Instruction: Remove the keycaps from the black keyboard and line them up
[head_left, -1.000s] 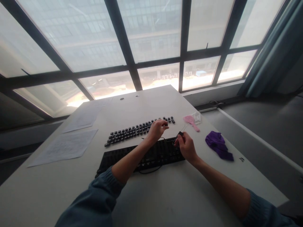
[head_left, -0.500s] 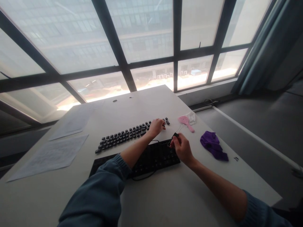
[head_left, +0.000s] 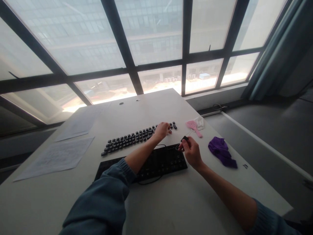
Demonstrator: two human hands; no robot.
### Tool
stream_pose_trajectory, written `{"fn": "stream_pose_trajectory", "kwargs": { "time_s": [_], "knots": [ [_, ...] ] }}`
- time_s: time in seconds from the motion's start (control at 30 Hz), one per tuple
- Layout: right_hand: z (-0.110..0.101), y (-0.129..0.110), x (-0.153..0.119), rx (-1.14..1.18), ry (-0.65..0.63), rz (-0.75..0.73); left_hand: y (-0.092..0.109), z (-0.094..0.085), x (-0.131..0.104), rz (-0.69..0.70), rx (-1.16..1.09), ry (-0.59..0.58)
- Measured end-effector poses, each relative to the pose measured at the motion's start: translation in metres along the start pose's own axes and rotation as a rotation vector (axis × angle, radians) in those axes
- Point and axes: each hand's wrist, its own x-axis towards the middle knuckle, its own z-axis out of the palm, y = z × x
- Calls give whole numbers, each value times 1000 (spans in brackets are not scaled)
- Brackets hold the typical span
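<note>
My left hand [head_left: 162, 131] is over the right part of the rows of loose black keycaps [head_left: 129, 139], its fingers pinched on a small dark keycap at the fingertips. In front of me lies a black keyboard [head_left: 156, 163], partly covered by my left forearm; its cable runs along the near side. Above the keyboard's right end, my right hand [head_left: 192, 151] is closed on a small black keycap puller [head_left: 184, 139] with thin wires sticking out. Part of the puller is hidden by the fingers.
A pink hairbrush [head_left: 193, 126] lies on a clear plastic wrapper at the right. Nearer is a crumpled purple cloth [head_left: 221, 150], with small dark pieces [head_left: 245, 166] by the table edge. Paper sheets [head_left: 56, 160] lie left on the white table [head_left: 151, 104]. Windows stand behind.
The view has shifted a little, so everything sits slightly further right. My left hand stays over the keycaps, and my right hand still grips the puller, tilted a bit differently.
</note>
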Motion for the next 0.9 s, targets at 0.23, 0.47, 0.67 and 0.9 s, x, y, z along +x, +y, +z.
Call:
{"fn": "stream_pose_trajectory", "kwargs": {
  "time_s": [0.23, 0.47, 0.67, 0.9],
  "knots": [
    [-12, 2, 10, -31, 80, -66, 3, -15, -38, 39, -59, 158],
    [-16, 10, 9, -59, -109, -58, 18, -11, -118, 145, -375, 173],
    [-14, 14, -4, -170, -247, -60, 37, 9, -158, 147, -538, 115],
    [-15, 18, -2, -245, -303, -64, 38, 29, -159, 162, -527, 79]
  ]
}}
